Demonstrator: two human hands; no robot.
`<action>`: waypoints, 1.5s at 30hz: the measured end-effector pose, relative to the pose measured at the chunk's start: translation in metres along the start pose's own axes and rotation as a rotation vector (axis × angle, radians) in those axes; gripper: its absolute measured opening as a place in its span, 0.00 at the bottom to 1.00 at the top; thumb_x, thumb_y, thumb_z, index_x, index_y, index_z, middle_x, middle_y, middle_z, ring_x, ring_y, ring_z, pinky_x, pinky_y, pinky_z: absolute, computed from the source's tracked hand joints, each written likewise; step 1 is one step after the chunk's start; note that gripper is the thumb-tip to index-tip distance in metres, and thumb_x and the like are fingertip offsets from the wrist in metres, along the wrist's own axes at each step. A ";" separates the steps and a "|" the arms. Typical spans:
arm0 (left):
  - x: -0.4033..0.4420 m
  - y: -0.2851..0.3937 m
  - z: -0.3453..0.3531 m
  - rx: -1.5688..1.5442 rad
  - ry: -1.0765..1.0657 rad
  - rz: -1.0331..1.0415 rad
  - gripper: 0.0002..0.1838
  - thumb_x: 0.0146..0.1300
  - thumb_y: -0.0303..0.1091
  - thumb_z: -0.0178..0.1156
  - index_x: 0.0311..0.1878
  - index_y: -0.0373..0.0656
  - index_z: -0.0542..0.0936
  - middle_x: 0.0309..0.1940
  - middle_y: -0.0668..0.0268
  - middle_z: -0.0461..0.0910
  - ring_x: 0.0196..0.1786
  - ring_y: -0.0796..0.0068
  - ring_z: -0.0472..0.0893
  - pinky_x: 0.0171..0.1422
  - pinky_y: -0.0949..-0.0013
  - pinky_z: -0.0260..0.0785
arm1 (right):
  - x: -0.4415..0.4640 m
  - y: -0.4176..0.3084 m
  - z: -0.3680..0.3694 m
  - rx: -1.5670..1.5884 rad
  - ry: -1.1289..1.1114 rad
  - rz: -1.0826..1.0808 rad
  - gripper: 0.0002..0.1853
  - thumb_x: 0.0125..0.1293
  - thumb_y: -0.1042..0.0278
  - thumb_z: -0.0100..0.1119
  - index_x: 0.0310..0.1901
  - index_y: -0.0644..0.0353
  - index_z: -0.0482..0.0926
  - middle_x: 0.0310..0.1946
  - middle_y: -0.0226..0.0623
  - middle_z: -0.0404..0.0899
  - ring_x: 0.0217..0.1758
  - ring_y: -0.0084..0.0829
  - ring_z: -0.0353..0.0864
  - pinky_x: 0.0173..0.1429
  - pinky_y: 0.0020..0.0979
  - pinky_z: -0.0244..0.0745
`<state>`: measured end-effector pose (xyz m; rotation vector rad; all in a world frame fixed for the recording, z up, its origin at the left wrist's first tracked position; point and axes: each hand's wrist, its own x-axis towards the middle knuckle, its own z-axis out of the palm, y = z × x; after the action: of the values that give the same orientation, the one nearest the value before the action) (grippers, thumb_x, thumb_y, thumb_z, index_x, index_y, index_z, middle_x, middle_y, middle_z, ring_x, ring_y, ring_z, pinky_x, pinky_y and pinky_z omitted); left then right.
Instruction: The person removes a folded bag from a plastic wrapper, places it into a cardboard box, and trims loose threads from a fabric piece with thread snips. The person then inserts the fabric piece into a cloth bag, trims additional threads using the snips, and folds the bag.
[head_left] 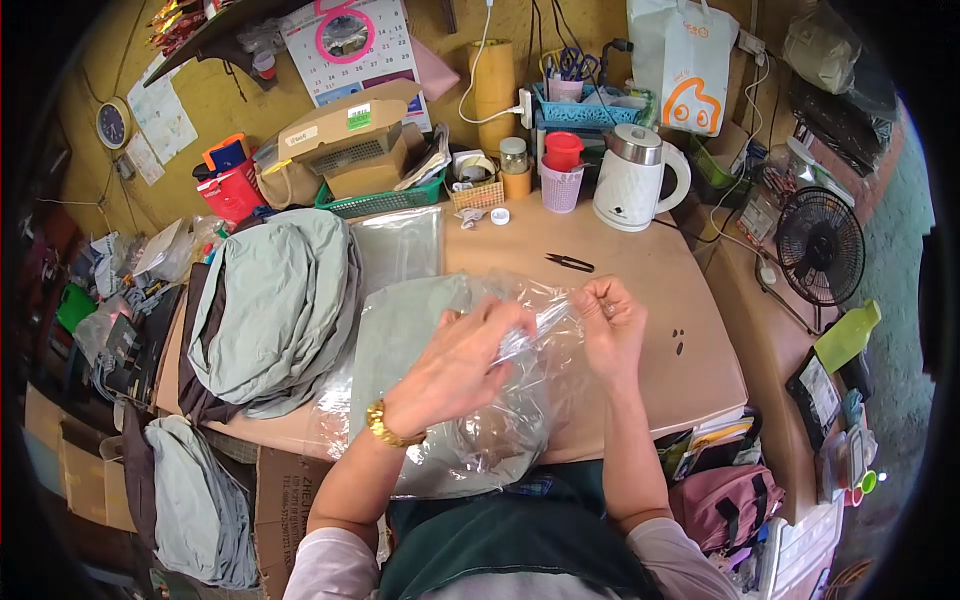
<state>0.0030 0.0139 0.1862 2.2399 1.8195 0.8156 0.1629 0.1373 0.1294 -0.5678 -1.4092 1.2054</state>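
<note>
A folded grey-green garment [400, 330] lies flat on the table in front of me, inside a clear plastic bag [520, 400]. My left hand [455, 360], with a gold watch at the wrist, is closed on gathered plastic above the garment. At the bag's right end, my right hand [612, 318] pinches the film between thumb and fingers. The plastic is bunched and stretched between both hands. Black thread snips [570, 262] lie on the table beyond my right hand. To the left stands a pile of grey-green garments [280, 310].
Flat clear plastic bags [405, 245] lie behind the garment. A white kettle [630, 185], a pink cup [560, 185] and a green basket [385, 200] line the table's back. A black fan [820, 245] stands at right. More grey-green fabric [195, 490] hangs low at left.
</note>
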 end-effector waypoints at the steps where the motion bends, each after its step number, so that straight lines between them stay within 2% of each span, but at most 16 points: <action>1: -0.002 -0.001 -0.003 -0.003 -0.003 -0.001 0.31 0.52 0.22 0.64 0.61 0.49 0.70 0.33 0.65 0.75 0.38 0.66 0.78 0.49 0.60 0.64 | 0.000 0.003 0.000 -0.002 0.002 0.004 0.06 0.67 0.75 0.62 0.32 0.64 0.77 0.22 0.21 0.72 0.25 0.13 0.63 0.29 0.19 0.58; 3: -0.004 -0.003 -0.006 -0.090 -0.228 0.068 0.09 0.55 0.29 0.64 0.41 0.48 0.80 0.33 0.62 0.77 0.41 0.60 0.78 0.48 0.56 0.58 | -0.001 0.007 0.001 -0.088 -0.017 -0.053 0.07 0.68 0.73 0.62 0.32 0.63 0.77 0.22 0.21 0.72 0.25 0.12 0.62 0.28 0.19 0.58; 6: -0.003 -0.006 0.005 -0.041 -0.129 0.009 0.07 0.57 0.35 0.64 0.26 0.46 0.80 0.28 0.65 0.77 0.41 0.61 0.78 0.48 0.56 0.58 | -0.003 -0.003 0.005 -0.193 -0.027 -0.008 0.09 0.67 0.70 0.64 0.32 0.64 0.76 0.21 0.22 0.71 0.24 0.13 0.62 0.27 0.20 0.58; 10: 0.006 -0.003 0.010 -0.161 -0.184 -0.306 0.11 0.57 0.39 0.68 0.23 0.46 0.79 0.22 0.67 0.72 0.38 0.62 0.76 0.50 0.57 0.57 | -0.003 -0.002 0.003 -0.307 -0.017 -0.058 0.09 0.66 0.71 0.65 0.32 0.64 0.76 0.21 0.25 0.73 0.24 0.14 0.63 0.26 0.22 0.59; 13: 0.001 0.001 0.030 0.135 -0.012 -0.109 0.12 0.52 0.39 0.71 0.21 0.47 0.78 0.23 0.68 0.72 0.35 0.63 0.74 0.49 0.57 0.56 | -0.008 -0.003 0.007 -0.312 0.034 -0.093 0.05 0.67 0.72 0.63 0.37 0.64 0.77 0.20 0.29 0.73 0.23 0.17 0.66 0.26 0.24 0.62; 16: 0.001 0.005 0.043 0.198 0.159 -0.035 0.10 0.44 0.36 0.72 0.21 0.48 0.78 0.25 0.68 0.72 0.35 0.64 0.72 0.49 0.58 0.56 | -0.020 -0.017 0.019 -0.345 0.138 -0.399 0.06 0.67 0.76 0.60 0.43 0.62 0.75 0.21 0.34 0.77 0.22 0.26 0.74 0.28 0.29 0.69; 19: -0.003 0.007 0.052 0.251 0.248 0.095 0.07 0.40 0.30 0.69 0.22 0.48 0.78 0.28 0.68 0.72 0.38 0.64 0.73 0.49 0.57 0.56 | -0.023 -0.023 0.024 -0.596 -0.020 -0.647 0.07 0.68 0.75 0.58 0.46 0.60 0.73 0.25 0.43 0.79 0.27 0.39 0.81 0.29 0.35 0.74; 21: -0.010 0.007 0.054 0.349 0.232 0.138 0.08 0.42 0.27 0.64 0.30 0.47 0.81 0.32 0.65 0.72 0.42 0.63 0.73 0.53 0.55 0.58 | -0.017 -0.025 0.018 -0.896 -0.246 -0.224 0.06 0.69 0.71 0.57 0.45 0.59 0.73 0.30 0.49 0.81 0.32 0.46 0.83 0.31 0.41 0.75; 25: -0.019 0.008 0.064 0.530 0.284 0.102 0.14 0.46 0.25 0.61 0.40 0.46 0.82 0.38 0.62 0.73 0.45 0.61 0.73 0.57 0.52 0.57 | -0.012 -0.026 0.018 -0.886 -0.357 -0.020 0.11 0.74 0.60 0.50 0.46 0.59 0.72 0.32 0.51 0.81 0.36 0.45 0.84 0.34 0.43 0.75; 28: -0.021 0.000 0.071 0.570 0.321 0.050 0.19 0.49 0.25 0.59 0.48 0.45 0.82 0.44 0.59 0.73 0.47 0.60 0.73 0.60 0.50 0.56 | -0.008 0.001 0.012 -0.558 -0.421 0.043 0.22 0.77 0.45 0.41 0.47 0.60 0.71 0.26 0.43 0.78 0.32 0.38 0.82 0.36 0.38 0.74; 30: -0.018 -0.008 0.076 0.488 0.475 0.086 0.16 0.49 0.25 0.61 0.44 0.48 0.84 0.43 0.64 0.74 0.46 0.63 0.73 0.60 0.51 0.55 | -0.004 0.008 0.012 -0.157 -0.613 0.211 0.40 0.69 0.24 0.27 0.50 0.59 0.72 0.22 0.27 0.68 0.23 0.22 0.67 0.30 0.25 0.65; 33: -0.013 -0.018 0.079 0.459 0.647 0.186 0.14 0.45 0.25 0.65 0.37 0.54 0.85 0.42 0.69 0.75 0.43 0.66 0.72 0.59 0.54 0.54 | -0.003 -0.007 0.007 -0.025 -0.723 0.400 0.38 0.71 0.26 0.31 0.55 0.58 0.69 0.24 0.25 0.64 0.28 0.21 0.63 0.35 0.25 0.66; 37: -0.012 -0.022 0.076 0.384 0.702 0.220 0.13 0.42 0.26 0.68 0.31 0.59 0.84 0.41 0.72 0.76 0.41 0.68 0.73 0.58 0.56 0.53 | 0.000 -0.018 0.002 -0.131 -0.752 0.374 0.44 0.66 0.20 0.29 0.58 0.57 0.68 0.28 0.25 0.65 0.30 0.21 0.65 0.36 0.26 0.67; 39: -0.017 -0.028 0.082 0.408 0.687 0.261 0.14 0.42 0.28 0.70 0.32 0.62 0.85 0.43 0.71 0.76 0.40 0.70 0.73 0.58 0.56 0.53 | 0.002 -0.021 0.003 -0.179 -0.839 0.326 0.59 0.51 0.09 0.15 0.61 0.60 0.65 0.22 0.24 0.65 0.21 0.15 0.56 0.26 0.20 0.51; 43: -0.016 -0.038 0.085 0.308 0.794 0.357 0.13 0.38 0.34 0.67 0.30 0.63 0.85 0.44 0.74 0.76 0.36 0.73 0.73 0.59 0.56 0.55 | -0.003 -0.015 0.002 -0.134 -0.895 0.364 0.64 0.45 0.06 0.14 0.63 0.60 0.63 0.21 0.23 0.66 0.19 0.14 0.53 0.25 0.19 0.48; 45: -0.015 -0.044 0.081 0.245 0.783 0.483 0.12 0.37 0.34 0.67 0.29 0.64 0.84 0.47 0.74 0.77 0.34 0.74 0.73 0.58 0.57 0.56 | 0.000 -0.008 -0.003 0.014 -1.004 0.480 0.54 0.54 0.10 0.14 0.63 0.51 0.64 0.23 0.25 0.68 0.27 0.19 0.64 0.32 0.21 0.60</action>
<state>0.0027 0.0290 0.0937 2.8276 1.6898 1.8626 0.1676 0.1357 0.1364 -0.2800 -2.1536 2.0434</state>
